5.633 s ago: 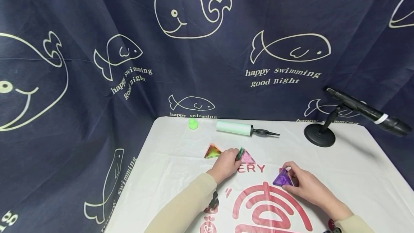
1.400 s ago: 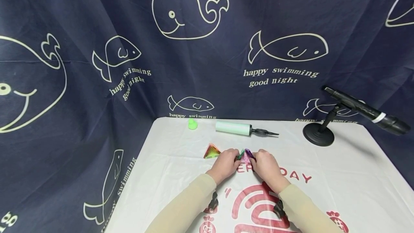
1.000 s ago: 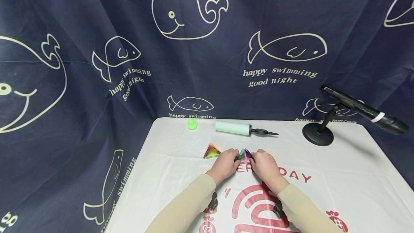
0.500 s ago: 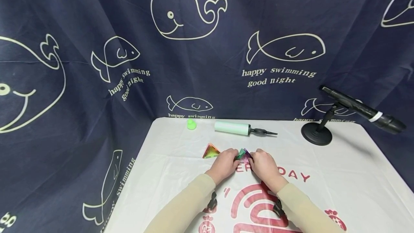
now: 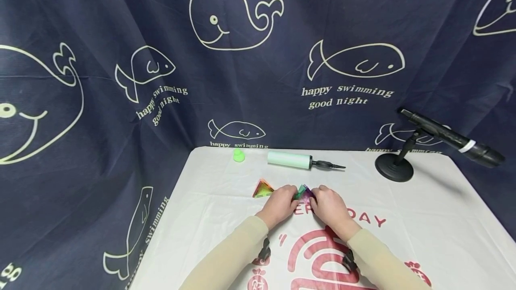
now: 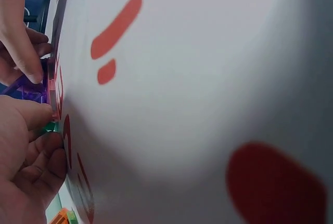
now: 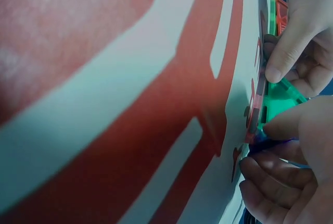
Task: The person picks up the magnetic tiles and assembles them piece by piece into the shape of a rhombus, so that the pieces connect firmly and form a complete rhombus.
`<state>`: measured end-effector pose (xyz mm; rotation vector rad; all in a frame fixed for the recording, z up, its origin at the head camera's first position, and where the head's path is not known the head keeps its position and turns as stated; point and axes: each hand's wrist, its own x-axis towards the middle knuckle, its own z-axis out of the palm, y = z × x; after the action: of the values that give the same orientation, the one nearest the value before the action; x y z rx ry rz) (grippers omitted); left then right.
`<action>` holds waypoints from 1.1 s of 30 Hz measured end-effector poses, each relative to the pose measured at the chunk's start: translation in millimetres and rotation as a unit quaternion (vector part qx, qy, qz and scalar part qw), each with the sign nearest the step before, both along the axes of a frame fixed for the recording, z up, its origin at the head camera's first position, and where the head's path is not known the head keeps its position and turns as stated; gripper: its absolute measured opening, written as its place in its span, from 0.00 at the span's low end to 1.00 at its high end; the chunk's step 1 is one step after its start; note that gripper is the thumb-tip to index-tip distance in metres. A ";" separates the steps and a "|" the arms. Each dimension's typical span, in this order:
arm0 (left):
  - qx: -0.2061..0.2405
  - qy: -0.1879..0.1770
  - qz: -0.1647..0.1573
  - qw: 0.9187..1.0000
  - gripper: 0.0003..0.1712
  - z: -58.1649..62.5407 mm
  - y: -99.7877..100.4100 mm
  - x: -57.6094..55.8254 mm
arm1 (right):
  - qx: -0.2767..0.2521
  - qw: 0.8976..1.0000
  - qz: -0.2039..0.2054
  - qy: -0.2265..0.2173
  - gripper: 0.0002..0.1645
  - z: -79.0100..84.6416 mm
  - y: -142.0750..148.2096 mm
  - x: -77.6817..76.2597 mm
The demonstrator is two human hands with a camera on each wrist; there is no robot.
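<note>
With thumb and fingers, my left hand point(image 5: 279, 203) pinches a green triangular magnetic tile point(image 7: 281, 99). Opposite it, my right hand point(image 5: 331, 206) pinches a purple triangular magnetic tile point(image 6: 34, 89). Both tiles stand tilted, leaning toward each other, with their upper tips close together in the head view. A pink triangular tile point(image 7: 254, 113) lies flat on the table between the hands, under the two standing ones. Fingers cover the lower parts of the green and purple tiles, so I cannot tell whether their edges all touch the pink tile.
Left of my left hand stands a small orange and yellow-green triangular tile piece point(image 5: 263, 189). Farther back are a lime-green toy duck point(image 5: 238, 155) and a pale green hand pump point(image 5: 290, 159). A black microphone on a stand point(image 5: 394, 167) is at the back right.
My right hand has carried the purple tile leftward to the pink tile and stood it up facing the green one. Over the last second, the two upright tiles have tipped slightly closer together.
</note>
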<state>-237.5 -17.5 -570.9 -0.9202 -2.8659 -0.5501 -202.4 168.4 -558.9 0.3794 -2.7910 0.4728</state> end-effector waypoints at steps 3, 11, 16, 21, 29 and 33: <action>0.004 -0.005 -0.001 1.000 0.09 1.4 -1.6 0.1 | -0.010 1.000 0.001 -0.019 0.12 1.2 1.8 0.3; 0.016 -0.083 -0.021 0.996 0.19 16.3 -14.2 -7.2 | -0.038 0.996 0.021 -0.077 0.21 8.4 11.1 -1.1; 0.000 -0.057 -0.023 0.998 0.21 36.0 -30.5 -14.3 | -0.059 0.993 0.048 -0.089 0.23 10.2 18.4 -5.8; 0.017 0.017 -0.022 0.999 0.15 53.2 -55.8 -29.2 | -0.066 0.991 0.065 -0.098 0.24 6.8 23.8 -14.8; 0.008 0.021 0.000 1.000 0.17 52.6 -99.0 -49.2 | -0.070 0.987 0.112 -0.094 0.28 1.6 26.1 -23.2; -0.008 -0.009 -0.005 1.000 0.21 43.9 -114.2 -52.9 | -0.072 0.982 0.145 -0.097 0.32 1.8 25.0 -24.6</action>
<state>-290.4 -131.7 -527.1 -0.9369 -2.8875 -0.5390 -227.1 193.4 -557.1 0.7480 -2.8721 0.8131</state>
